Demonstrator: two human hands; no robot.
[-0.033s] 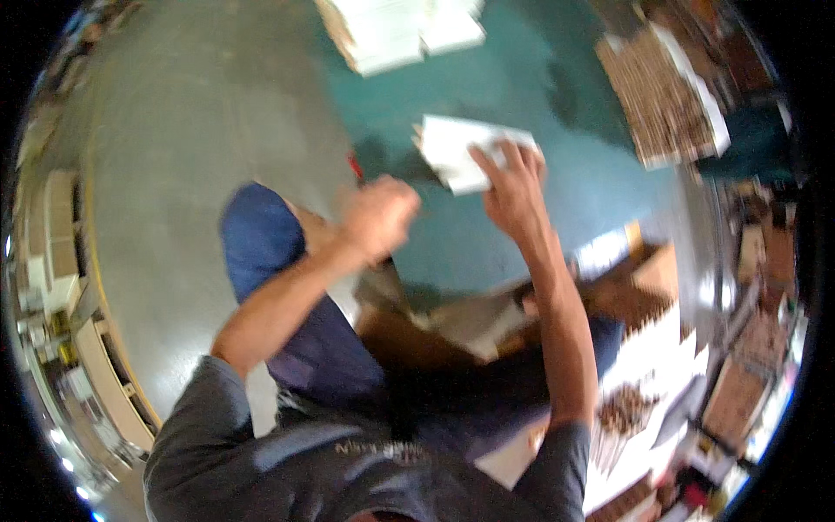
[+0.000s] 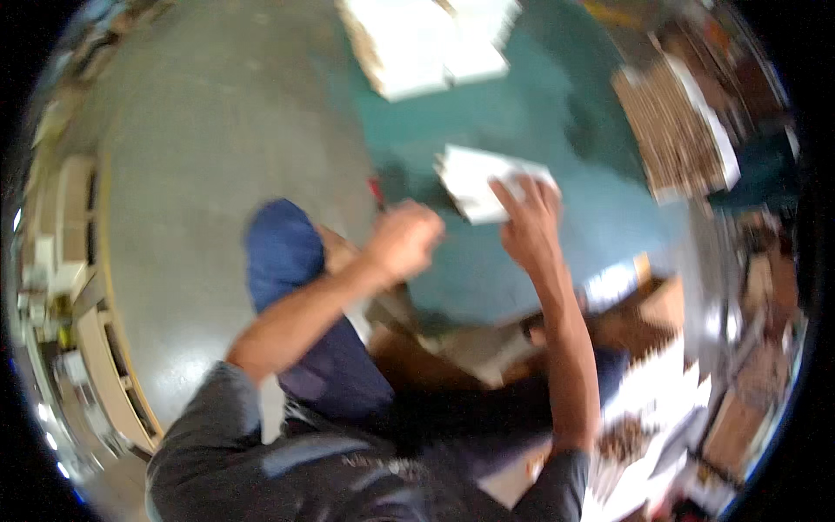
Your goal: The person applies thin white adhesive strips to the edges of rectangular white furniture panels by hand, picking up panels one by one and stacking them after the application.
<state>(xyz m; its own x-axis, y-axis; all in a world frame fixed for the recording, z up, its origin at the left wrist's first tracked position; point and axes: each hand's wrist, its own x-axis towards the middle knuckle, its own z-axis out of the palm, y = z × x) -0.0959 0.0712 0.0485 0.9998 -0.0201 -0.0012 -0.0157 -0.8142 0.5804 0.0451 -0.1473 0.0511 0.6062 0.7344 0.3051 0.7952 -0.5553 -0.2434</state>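
Observation:
A small flat white piece of card or folded carton point(image 2: 474, 187), with a rough brown left edge, is at the middle of a green tabletop point(image 2: 513, 287). My right hand point(image 2: 532, 217) grips its right end, index finger stretched over the top and the other fingers bent at the edge. To the left, my left hand point(image 2: 407, 237) is curled closed and blurred near the table's left edge, apart from the white piece. Whatever it may hold is hidden. Just beyond it shows a thin red object point(image 2: 376, 193), too small to name.
White stacks point(image 2: 417, 52) stand at the table's far end. A bundle of brown-edged flat cardboard point(image 2: 670, 130) lies at the far right. Near my right forearm is an open cardboard box point(image 2: 661, 309), with more white-and-brown cartons point(image 2: 644, 409) below it. My knee point(image 2: 283, 248) juts out left of the table.
The whole view has shifted slightly, so the table, stacks and hands appear lower and further right. Both hands keep nearly the same pose, the right still at the white piece.

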